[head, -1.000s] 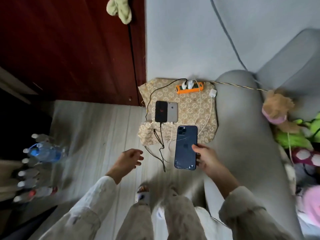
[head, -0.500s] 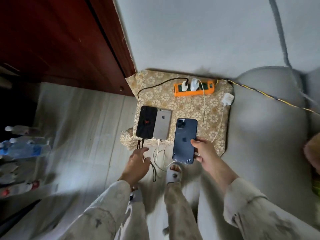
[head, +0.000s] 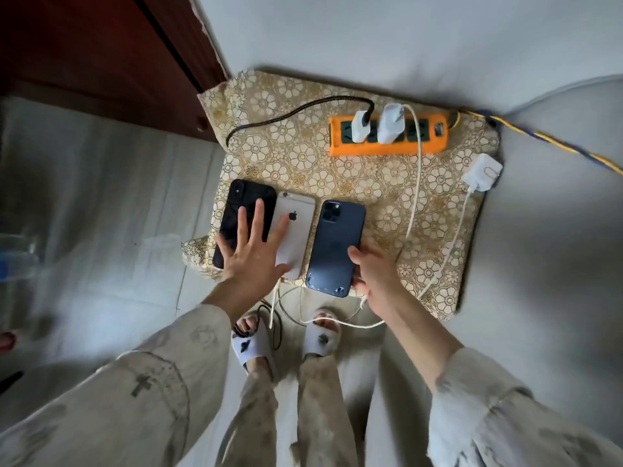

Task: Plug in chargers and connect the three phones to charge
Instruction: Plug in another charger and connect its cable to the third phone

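Left hand [head: 251, 251]: fingers spread flat across black phone [head: 244, 217] and silver phone [head: 295, 230]
Right hand [head: 374, 269]: grips blue phone [head: 337, 247] by its edge
Blue phone: face down, lower corner chipped

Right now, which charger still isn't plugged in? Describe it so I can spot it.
Find the floral cloth with the orange power strip at its back. Right of the strip, at the cloth's edge, lies a white charger. Unlike the two chargers standing in the strip, it lies loose, cable attached.
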Demonstrator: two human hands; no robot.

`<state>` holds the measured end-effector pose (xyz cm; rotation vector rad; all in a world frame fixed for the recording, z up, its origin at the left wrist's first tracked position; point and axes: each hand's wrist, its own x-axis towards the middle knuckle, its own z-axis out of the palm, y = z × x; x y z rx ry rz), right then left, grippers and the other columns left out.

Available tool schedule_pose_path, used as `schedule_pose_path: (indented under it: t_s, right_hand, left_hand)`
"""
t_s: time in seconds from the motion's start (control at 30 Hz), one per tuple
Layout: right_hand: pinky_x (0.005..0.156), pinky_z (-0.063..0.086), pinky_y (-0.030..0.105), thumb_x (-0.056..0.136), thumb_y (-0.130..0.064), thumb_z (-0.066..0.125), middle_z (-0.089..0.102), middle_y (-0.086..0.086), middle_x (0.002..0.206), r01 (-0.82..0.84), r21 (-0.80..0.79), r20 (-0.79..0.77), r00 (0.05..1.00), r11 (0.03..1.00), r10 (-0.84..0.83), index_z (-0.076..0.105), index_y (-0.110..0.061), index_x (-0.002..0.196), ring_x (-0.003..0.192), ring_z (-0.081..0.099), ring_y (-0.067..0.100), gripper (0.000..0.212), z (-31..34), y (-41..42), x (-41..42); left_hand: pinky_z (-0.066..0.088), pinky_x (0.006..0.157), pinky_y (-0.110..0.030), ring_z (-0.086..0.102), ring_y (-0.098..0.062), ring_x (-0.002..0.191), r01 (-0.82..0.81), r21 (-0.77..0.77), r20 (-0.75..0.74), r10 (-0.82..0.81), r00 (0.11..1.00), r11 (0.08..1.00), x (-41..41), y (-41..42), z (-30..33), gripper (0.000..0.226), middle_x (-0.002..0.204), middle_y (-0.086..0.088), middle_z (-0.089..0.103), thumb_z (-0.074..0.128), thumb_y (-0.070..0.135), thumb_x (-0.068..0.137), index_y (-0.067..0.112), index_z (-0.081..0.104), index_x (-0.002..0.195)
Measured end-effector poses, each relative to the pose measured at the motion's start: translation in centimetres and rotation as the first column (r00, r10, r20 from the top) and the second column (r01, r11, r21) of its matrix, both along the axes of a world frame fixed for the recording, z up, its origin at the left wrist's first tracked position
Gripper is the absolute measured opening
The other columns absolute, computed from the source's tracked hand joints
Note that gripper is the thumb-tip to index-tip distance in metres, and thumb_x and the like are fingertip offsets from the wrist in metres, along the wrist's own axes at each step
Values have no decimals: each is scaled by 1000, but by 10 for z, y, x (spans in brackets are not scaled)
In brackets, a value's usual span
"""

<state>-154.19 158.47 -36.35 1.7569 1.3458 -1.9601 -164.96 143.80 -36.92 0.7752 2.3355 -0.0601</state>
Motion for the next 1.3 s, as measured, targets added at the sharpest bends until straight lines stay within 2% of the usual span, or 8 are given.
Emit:
schedule_pose_path:
  t_s: [0.13,0.27,0.53,0.67,0.8,0.93,1.17,1.3]
  right_hand:
    - [84,53,43,89,-11,55,67,10,85,-139,164,1,990,976,141,58,-21,66,95,63,36,25,-3,-1,-5]
    - [49,40,7,88,-17,57,56,2,71,-368,353,64,927,860,371,61,-10,79,65,54,20,11,2,-3,-5]
    - [92,42,31,95,-27,45,58,8,120,-658,287,92,742,696,664,55,-8,119,108,57,21,33,30,9,2]
    - [66,43,4,95,-25,46,64,-8,86,-468,489,30,852,736,522,67,-13,94,75,57,-2,24,51,28,13]
    - [68,55,38,94,-30,44,70,5,76,-226,674,47,963,704,264,63,-14,80,72,66,20,29,62,67,25]
    - [81,44,32,93,-23,46,67,17,102,-237,777,219,970,583,102,58,-2,100,94,62,33,26,41,123,24]
    - [96,33,33,81,-37,65,38,22,137,-368,655,467,884,660,29,34,5,130,127,37,33,72,-5,172,-4]
    - [96,40,38,84,-29,63,35,20,139,-213,666,420,899,715,-124,30,0,131,124,41,33,63,-15,170,-18]
  left_hand:
    - [10,108,-68,-23,-29,141,-36,-109,12,37,999,993,1,8,-2,87,151,1,-31,48,52,85,40,-19,139]
    - [13,108,-68,-24,-31,140,-38,-150,12,40,999,988,5,14,3,88,151,-2,-33,48,47,88,36,-22,139]
    - [16,109,-66,-25,-32,140,-15,-197,23,20,1000,980,5,17,9,90,150,-3,-35,48,45,88,35,-26,138]
    - [17,108,-67,-24,-32,140,-5,-188,22,9,1000,982,5,16,8,89,150,-4,-33,47,47,88,35,-25,138]
    - [11,103,-74,-27,-31,139,-115,-63,107,121,987,991,2,16,1,88,151,1,-33,49,54,84,39,-17,141]
    - [2,97,-78,-30,-28,138,-252,-20,166,252,953,968,1,24,-6,102,149,7,-34,45,77,67,44,-22,137]
    - [13,94,-79,-29,-42,136,-159,-153,-9,159,987,975,16,35,-13,126,147,-10,-37,51,82,53,34,-36,132]
    - [12,95,-78,-32,-42,133,-152,-205,17,158,987,967,16,38,-14,124,144,-12,-42,50,80,58,32,-38,132]
